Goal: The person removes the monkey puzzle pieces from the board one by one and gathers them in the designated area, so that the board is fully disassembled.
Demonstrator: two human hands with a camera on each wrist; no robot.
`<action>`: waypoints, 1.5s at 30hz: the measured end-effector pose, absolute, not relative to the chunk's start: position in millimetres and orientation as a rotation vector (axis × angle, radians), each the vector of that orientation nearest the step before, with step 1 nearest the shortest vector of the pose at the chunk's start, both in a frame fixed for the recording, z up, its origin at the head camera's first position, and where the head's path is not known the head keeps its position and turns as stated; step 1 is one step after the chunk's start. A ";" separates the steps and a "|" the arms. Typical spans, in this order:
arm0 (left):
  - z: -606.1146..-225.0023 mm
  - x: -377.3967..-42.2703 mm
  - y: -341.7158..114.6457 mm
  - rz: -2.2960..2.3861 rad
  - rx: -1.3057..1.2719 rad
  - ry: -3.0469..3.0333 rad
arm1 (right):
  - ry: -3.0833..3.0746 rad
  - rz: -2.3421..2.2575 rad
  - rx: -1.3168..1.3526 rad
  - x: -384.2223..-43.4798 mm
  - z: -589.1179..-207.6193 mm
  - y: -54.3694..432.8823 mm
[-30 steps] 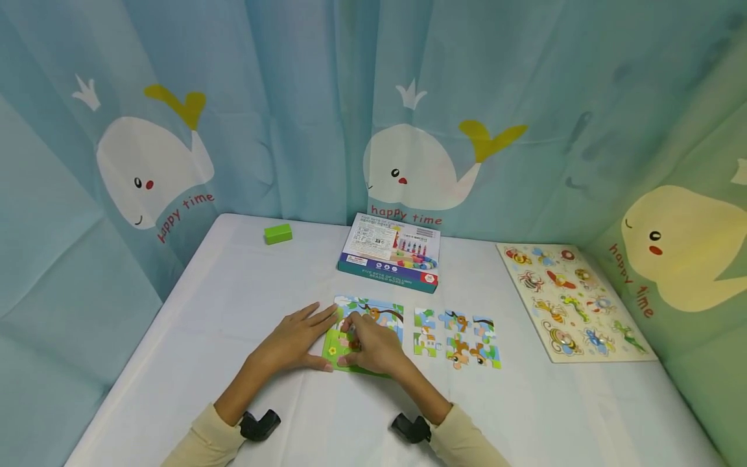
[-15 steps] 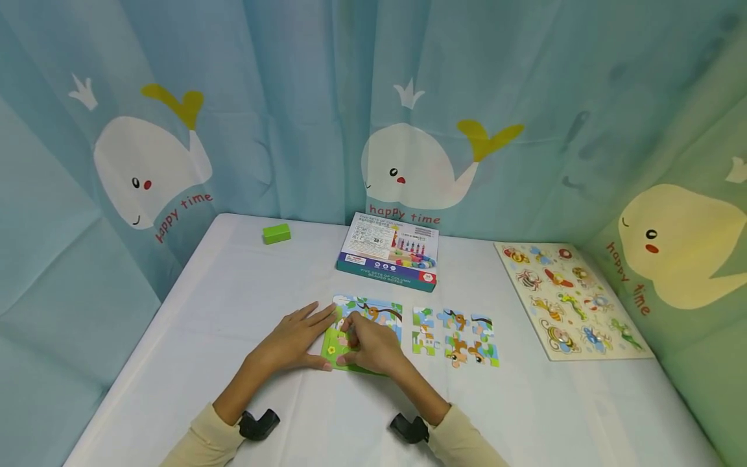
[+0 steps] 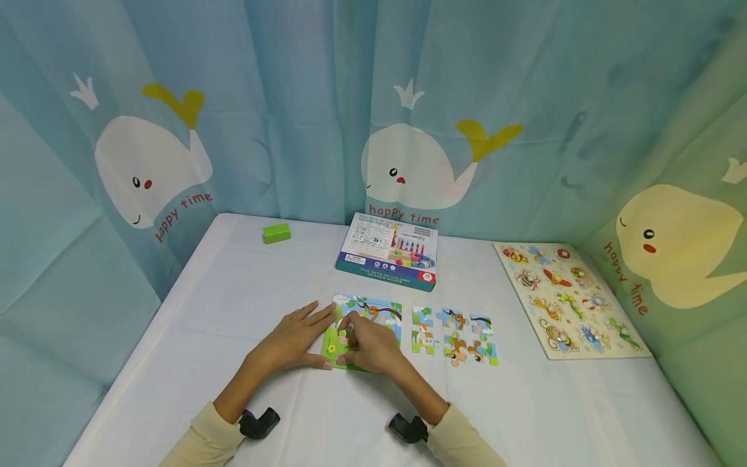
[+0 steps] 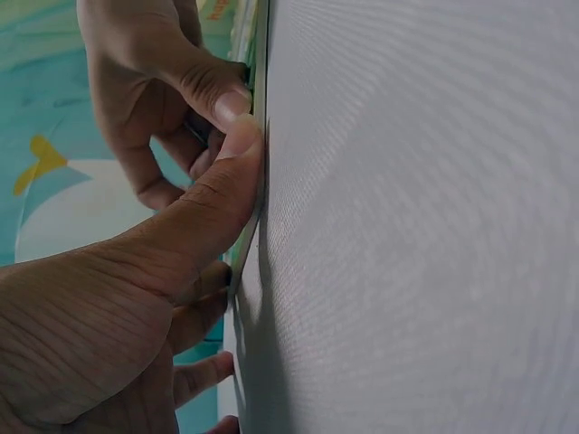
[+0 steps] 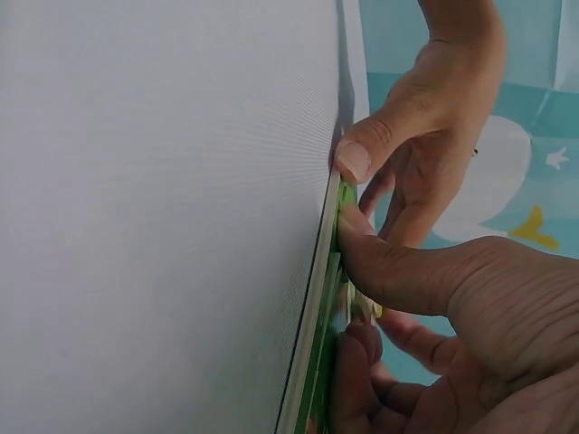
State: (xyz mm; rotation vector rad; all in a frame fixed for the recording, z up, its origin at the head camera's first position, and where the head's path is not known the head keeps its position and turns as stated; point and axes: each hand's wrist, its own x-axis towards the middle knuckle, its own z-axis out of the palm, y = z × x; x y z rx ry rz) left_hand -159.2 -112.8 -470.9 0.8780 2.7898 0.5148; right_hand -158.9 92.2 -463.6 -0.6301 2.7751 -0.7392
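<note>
A jigsaw puzzle board (image 3: 388,312) with a green and blue animal picture lies flat on the white table. My left hand (image 3: 287,342) rests at its left edge, fingers extended and thumb at the lower left corner. Over the board, my right hand (image 3: 373,347) has its thumb and fingers curled round a small puzzle piece (image 5: 355,306), which they mostly cover. In the left wrist view, the thumb of the left hand (image 4: 194,217) touches the board's edge. To the right lie several loose puzzle pieces (image 3: 457,350), some side by side.
Behind the board is a box (image 3: 388,250) printed with beads. A green block (image 3: 277,233) sits at the back left. At the right lies a wooden insect puzzle (image 3: 569,308). Whale-printed curtains (image 3: 303,110) hang round the table's back and sides.
The right hand's fingers shift very slightly over the board. The left hand stays in place, and the loose pieces lie as before.
</note>
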 end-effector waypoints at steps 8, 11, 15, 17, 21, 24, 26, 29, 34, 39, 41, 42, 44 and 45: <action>-470.4 -159.2 -113.8 0.521 0.863 2.780 | 2.809 -0.717 -0.737 -157.5 -465.4 95.4; -469.8 -158.7 -114.0 0.518 0.856 2.780 | 2.811 -0.780 -0.752 -157.7 -466.8 98.4; -467.2 -157.6 -113.7 0.525 0.860 2.776 | 2.740 -0.983 -0.719 -159.7 -467.9 103.7; -465.9 -157.6 -113.1 0.527 0.867 2.775 | 2.663 -1.115 -0.682 -161.1 -467.8 106.3; -465.1 -157.3 -112.6 0.526 0.863 2.774 | 2.497 -1.325 -0.635 -164.1 -468.0 110.3; -465.8 -157.5 -112.4 0.525 0.859 2.772 | 2.441 -1.396 -0.616 -165.8 -468.0 112.6; -466.4 -157.7 -112.2 0.523 0.858 2.772 | 2.437 -1.417 -0.595 -166.4 -467.3 114.3; -467.8 -158.0 -112.0 0.509 0.859 2.771 | 2.456 -1.425 -0.563 -166.9 -465.9 117.3; -470.6 -157.9 -111.8 0.488 0.856 2.777 | 2.459 -1.460 -0.497 -168.6 -464.4 123.4; -470.6 -157.8 -111.8 0.479 0.852 2.780 | 2.429 -1.506 -0.418 -169.5 -458.9 131.2; -470.4 -158.0 -111.8 0.474 0.846 2.778 | 2.404 -1.533 -0.388 -169.1 -456.0 136.1; -470.4 -158.1 -111.9 0.480 0.848 2.777 | 2.400 -1.540 -0.377 -168.7 -454.9 139.0; -470.5 -157.9 -111.7 0.485 0.850 2.774 | 2.397 -1.559 -0.359 -167.2 -452.6 145.6; -470.6 -157.8 -111.6 0.489 0.852 2.773 | 2.404 -1.564 -0.350 -166.4 -451.5 149.2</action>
